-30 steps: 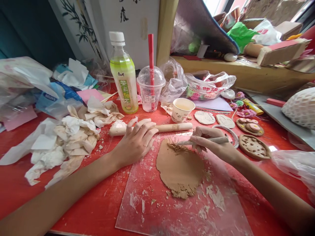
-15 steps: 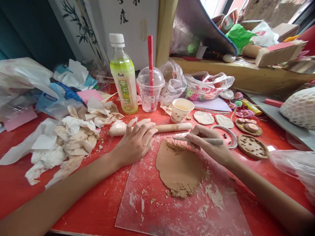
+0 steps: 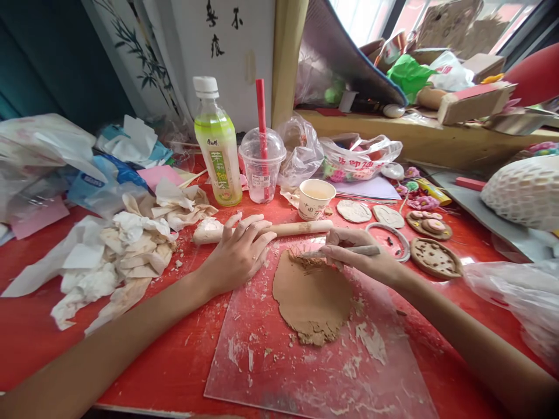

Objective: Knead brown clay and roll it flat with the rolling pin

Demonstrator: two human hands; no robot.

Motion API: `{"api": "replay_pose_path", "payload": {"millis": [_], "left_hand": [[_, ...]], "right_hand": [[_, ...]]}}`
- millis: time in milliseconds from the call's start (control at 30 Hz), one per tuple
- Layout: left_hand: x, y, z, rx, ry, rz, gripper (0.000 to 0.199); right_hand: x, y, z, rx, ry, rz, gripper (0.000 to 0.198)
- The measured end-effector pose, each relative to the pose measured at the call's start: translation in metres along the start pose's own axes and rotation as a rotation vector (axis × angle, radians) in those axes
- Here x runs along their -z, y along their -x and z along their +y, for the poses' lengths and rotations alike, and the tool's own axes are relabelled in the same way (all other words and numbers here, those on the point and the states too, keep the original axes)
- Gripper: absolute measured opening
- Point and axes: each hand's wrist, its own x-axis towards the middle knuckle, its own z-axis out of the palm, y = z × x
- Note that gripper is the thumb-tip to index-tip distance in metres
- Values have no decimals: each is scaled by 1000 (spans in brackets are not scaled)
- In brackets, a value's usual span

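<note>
A flat, oval slab of brown clay (image 3: 312, 302) lies on a clear plastic sheet (image 3: 248, 378). Its top edge is scored and crumbly, and its bottom edge is ragged. My right hand (image 3: 351, 250) grips a slim grey pointed clay tool (image 3: 367, 250), held like a pen. The tip touches or hovers just over the scored top edge; I cannot tell which. Left of the slab, my left hand (image 3: 240, 250) rests with fingers stretched and spread over a wooden rolling pin (image 3: 301, 228), which lies crosswise behind the clay.
A paper cup (image 3: 315, 199) of liquid, a lidded plastic cup (image 3: 262, 169) and a drink bottle (image 3: 218, 157) stand behind the pin. Crumpled tissues (image 3: 131, 244) pile up at left. Clay discs (image 3: 437, 258) and a ring (image 3: 404, 250) lie at right; clay scraps litter the sheet.
The view has shifted slightly. The tool in my right hand has come lower and nearer, its tip now at the slab's scored top edge. My left hand stays on the rolling pin.
</note>
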Motion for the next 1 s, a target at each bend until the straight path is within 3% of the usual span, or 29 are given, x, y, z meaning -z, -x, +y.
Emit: {"api": "replay_pose_path", "payload": {"millis": [167, 233, 400, 500, 600, 800, 1000], "left_hand": [[4, -1, 6, -51, 82, -21, 30], [8, -2, 12, -50, 159, -65, 30], [14, -6, 23, 54, 338, -199, 31], [11, -9, 22, 38, 387, -219, 33], [7, -10, 20, 12, 407, -254, 35], [8, -11, 23, 80, 308, -246, 36], [5, -19, 23, 16, 342, -287, 37]], "right_hand": [[16, 16, 0, 29, -176, 370, 23], [23, 28, 1, -5, -143, 458, 22], [14, 50, 15, 4, -56, 472, 25], [-2, 48, 24, 65, -118, 492, 26], [-9, 41, 29, 1, -199, 474, 29], [-6, 33, 29, -36, -523, 527, 31], [-6, 31, 28, -41, -567, 485, 31]]}}
